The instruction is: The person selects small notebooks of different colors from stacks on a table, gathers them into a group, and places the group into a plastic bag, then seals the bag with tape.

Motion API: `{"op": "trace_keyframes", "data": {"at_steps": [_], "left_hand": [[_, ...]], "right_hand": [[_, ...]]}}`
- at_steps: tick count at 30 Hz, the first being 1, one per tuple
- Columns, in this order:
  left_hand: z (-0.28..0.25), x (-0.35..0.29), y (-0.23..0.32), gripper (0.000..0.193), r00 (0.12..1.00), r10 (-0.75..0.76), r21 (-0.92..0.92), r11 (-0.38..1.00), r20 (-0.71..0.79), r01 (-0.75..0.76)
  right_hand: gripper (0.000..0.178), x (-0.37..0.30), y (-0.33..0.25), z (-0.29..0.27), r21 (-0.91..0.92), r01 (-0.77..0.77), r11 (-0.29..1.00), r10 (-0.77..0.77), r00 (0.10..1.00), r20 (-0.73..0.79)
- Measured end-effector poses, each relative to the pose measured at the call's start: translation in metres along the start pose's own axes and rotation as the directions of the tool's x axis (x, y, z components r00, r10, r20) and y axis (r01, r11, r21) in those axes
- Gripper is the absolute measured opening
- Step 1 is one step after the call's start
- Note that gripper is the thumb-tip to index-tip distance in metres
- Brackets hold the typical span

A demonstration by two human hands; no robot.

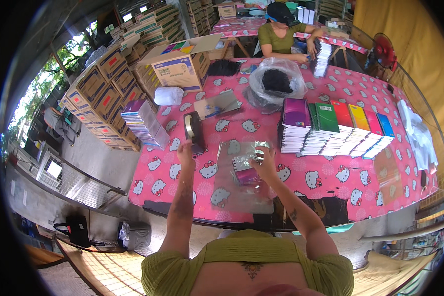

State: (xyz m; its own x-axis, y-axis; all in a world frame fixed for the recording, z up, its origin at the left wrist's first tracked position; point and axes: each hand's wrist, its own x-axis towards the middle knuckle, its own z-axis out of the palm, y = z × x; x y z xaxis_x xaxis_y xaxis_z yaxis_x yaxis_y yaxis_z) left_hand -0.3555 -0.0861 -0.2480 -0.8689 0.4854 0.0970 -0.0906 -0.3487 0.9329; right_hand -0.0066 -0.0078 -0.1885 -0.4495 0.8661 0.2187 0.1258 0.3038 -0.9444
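Note:
My left hand is at the near end of a dark tape dispenser carrying a roll of tape. Its fingers are pinched together; whatever lies between them is too small to make out. Bent over a clear plastic bag, my right hand has its fingers curled on the shiny film near the top edge. Under that film, beside the right hand, lies a small purple spiral notebook, partly hidden by glare.
Stacked coloured notebooks stand at the right, another pile at the left edge. Behind are an open carton, a plastic bag with black contents and a flat grey-brown piece. Across the table a co-worker handles a notebook stack.

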Motion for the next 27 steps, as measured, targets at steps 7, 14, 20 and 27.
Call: {"op": "trace_keyframes", "data": {"at_steps": [7, 14, 20, 27], "left_hand": [[-0.038, -0.002, 0.025, 0.031, 0.991, -0.119, 0.997, 0.045, 0.066, -0.061], [0.125, -0.084, 0.161, 0.018, 0.307, -0.280, 0.415, 0.574, 0.909, -0.706], [0.196, -0.074, 0.124, 0.033, 0.046, -0.617, 0.335, 0.361, 0.785, -0.870], [0.133, -0.054, 0.017, 0.037, 0.177, -0.744, 0.690, 0.665, 0.644, 0.286]], "right_hand": [[0.055, -0.005, 0.009, -0.003, -0.022, -0.002, 1.000, 0.001, 0.999, -0.046], [0.052, -0.009, -0.005, 0.008, 0.069, -0.036, 0.997, 0.040, 0.998, -0.051], [0.052, -0.006, -0.004, 0.001, 0.116, -0.048, 0.992, 0.052, 0.998, -0.026], [0.052, -0.003, 0.007, 0.004, 0.307, -0.078, 0.949, 0.093, 0.995, -0.034]]}}
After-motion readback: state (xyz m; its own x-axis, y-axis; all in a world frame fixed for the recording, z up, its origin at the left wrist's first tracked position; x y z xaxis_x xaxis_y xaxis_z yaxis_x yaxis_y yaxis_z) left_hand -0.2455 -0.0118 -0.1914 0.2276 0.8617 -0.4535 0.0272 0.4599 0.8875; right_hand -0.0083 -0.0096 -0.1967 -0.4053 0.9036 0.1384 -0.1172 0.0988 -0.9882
